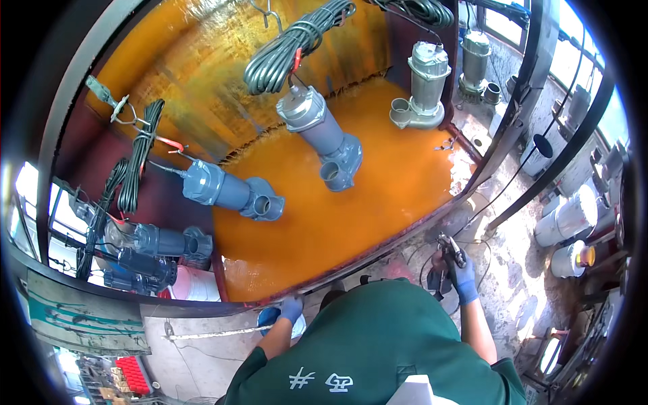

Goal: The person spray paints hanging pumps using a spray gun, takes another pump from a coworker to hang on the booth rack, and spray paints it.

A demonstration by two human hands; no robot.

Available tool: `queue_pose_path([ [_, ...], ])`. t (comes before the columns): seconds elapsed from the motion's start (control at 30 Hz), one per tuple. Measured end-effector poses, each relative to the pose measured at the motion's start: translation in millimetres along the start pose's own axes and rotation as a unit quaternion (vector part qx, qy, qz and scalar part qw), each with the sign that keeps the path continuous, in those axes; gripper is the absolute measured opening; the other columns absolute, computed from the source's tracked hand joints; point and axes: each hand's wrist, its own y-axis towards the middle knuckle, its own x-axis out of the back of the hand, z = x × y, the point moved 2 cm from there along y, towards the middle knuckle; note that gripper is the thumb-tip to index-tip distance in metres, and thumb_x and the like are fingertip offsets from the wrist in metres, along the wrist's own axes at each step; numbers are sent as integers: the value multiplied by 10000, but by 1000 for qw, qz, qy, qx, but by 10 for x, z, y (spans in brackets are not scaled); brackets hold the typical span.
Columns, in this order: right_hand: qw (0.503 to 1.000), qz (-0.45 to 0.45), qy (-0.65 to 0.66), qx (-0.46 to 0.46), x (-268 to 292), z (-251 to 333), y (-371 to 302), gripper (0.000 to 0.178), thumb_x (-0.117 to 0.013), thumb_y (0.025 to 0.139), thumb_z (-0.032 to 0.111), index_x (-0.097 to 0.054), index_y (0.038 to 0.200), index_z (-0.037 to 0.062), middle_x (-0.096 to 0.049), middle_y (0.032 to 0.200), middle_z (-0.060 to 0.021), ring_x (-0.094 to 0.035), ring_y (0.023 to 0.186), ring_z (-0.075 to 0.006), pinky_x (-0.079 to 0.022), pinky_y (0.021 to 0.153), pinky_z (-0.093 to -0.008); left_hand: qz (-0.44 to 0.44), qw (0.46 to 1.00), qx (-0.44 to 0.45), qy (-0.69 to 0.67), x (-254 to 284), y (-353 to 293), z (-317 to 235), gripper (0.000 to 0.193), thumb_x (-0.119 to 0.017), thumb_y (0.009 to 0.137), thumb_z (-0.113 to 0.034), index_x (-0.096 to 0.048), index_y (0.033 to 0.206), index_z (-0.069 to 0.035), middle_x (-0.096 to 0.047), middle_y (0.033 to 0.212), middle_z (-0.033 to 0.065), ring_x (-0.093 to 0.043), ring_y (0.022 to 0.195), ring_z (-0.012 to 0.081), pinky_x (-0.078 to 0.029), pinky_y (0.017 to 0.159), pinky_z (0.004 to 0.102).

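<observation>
My right hand (461, 273), in a blue glove, is closed round a metal spray gun (451, 251) with dark lower parts beside it. My left hand (291, 308), also gloved in blue, is low against the booth's front edge, its fingers closed at the rim of a blue-and-white bucket (298, 328). Ahead of me hang grey submersible pumps: one in the middle (316, 128), one tilted to the left (229, 191) and a paler one (426, 81) to the right. Coiled black cable (297, 44) hangs above the middle pump.
An orange-coated booth floor (337, 229) lies under the pumps, bordered by a dark red front edge (351, 258). More pumps (165, 241) hang at left, another (475, 57) at far right. White buckets (574, 214) stand right. A thin black hose (503, 196) runs near the spray gun.
</observation>
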Motion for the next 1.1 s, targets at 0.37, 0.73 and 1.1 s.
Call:
queue_pose_path([
  [0.37, 984, -90, 74, 137, -233, 72, 240, 312, -701, 966, 263, -719, 1211, 70, -698, 875, -14, -595, 727, -83, -479, 631, -273, 159, 983, 57, 65, -19, -711, 243, 297, -543, 979, -266, -764, 1085, -97, -740, 1127, 182, -710, 1030, 396, -572, 902, 479],
  [0.73, 982, -77, 33, 170, -174, 463, 312, 268, -714, 967, 271, -688, 1114, 49, -680, 809, -32, -634, 683, -126, -513, 617, -296, 146, 985, -92, -5, -222, -276, 343, 281, -556, 965, -271, -768, 1049, -105, -723, 1138, 195, -672, 1082, 388, -536, 928, 437],
  [1.1, 980, -71, 166, 83, -81, 631, 237, 279, -730, 949, 181, -690, 1184, 36, -667, 813, 4, -586, 711, -94, -487, 638, -278, 160, 987, 20, -22, -81, -608, 358, 318, -588, 991, -335, -761, 1082, -86, -724, 1152, 211, -675, 1079, 423, -541, 922, 470],
])
